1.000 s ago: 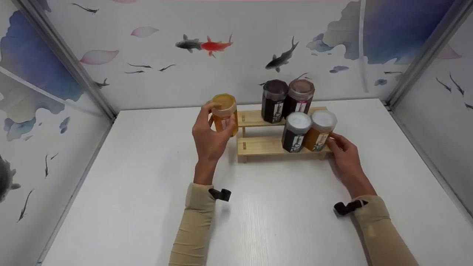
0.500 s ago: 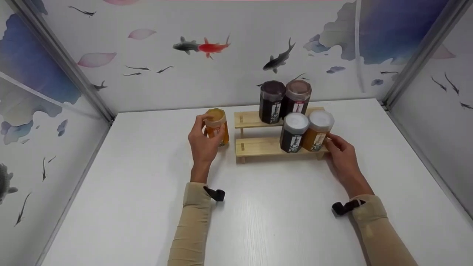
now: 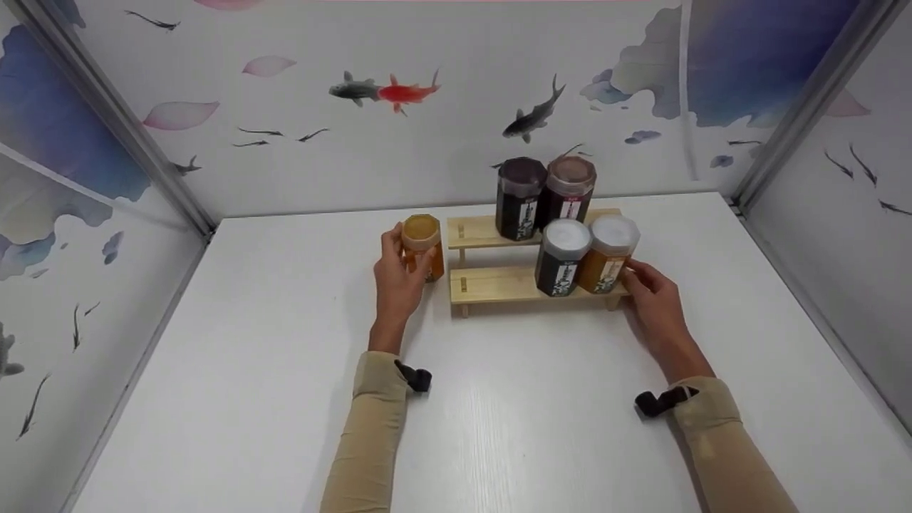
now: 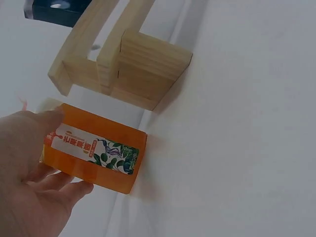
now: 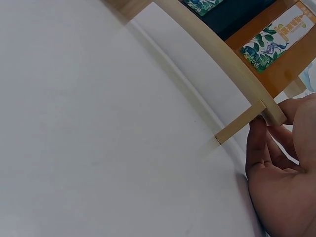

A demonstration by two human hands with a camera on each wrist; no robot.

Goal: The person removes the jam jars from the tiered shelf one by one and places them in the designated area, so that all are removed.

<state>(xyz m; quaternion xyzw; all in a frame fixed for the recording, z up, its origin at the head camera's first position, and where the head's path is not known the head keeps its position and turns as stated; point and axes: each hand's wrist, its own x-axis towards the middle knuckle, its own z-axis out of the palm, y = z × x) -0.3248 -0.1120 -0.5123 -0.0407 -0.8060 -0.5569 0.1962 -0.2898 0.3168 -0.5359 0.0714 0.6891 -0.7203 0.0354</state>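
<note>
My left hand holds an orange jar with a yellowish lid, thumb on one side and fingers on the other. It stands upright on the table just left of a two-tier wooden rack. In the left wrist view the label of the jar faces the camera. My right hand grips the right end of the rack's lower shelf; in the right wrist view its thumb lies over the shelf end and its fingers curl beneath.
On the lower shelf stand a dark jar and an amber jar, both white-lidded. Two dark jars, one purple-lidded and one brown-lidded, stand on the upper shelf. A printed wall rises behind the white table.
My left hand has brought the orange jar down from beside the upper shelf to the table left of the rack, and its fingers have slid lower from the lid. The right hand keeps its grip.
</note>
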